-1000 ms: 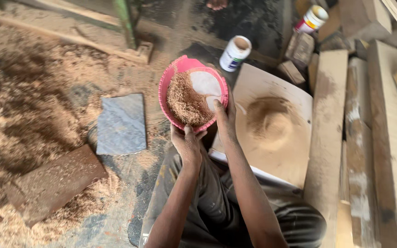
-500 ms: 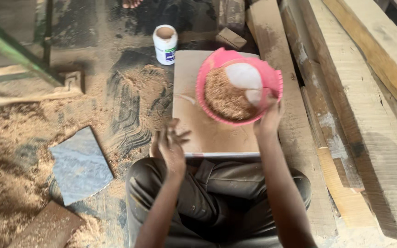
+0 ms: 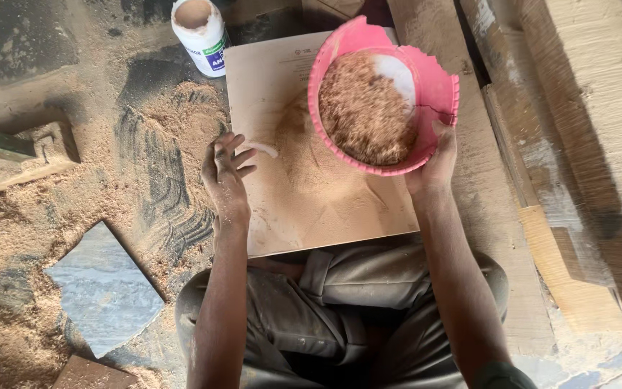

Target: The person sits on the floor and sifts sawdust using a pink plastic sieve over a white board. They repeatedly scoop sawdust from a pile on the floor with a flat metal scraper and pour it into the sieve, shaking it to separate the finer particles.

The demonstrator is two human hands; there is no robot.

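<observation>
Sawdust (image 3: pixel 365 108) fills most of a cracked pink plastic bowl (image 3: pixel 437 86), which the right hand (image 3: pixel 433 162) grips by its near rim and holds tilted over a pale square board (image 3: pixel 304 194) lying on the floor. Over the board's left edge, the left hand (image 3: pixel 223 173) hovers with fingers spread loosely, holding nothing. Beyond the board's far left corner stands a white cylindrical tub (image 3: pixel 199 29), lid off, its label green and blue.
</observation>
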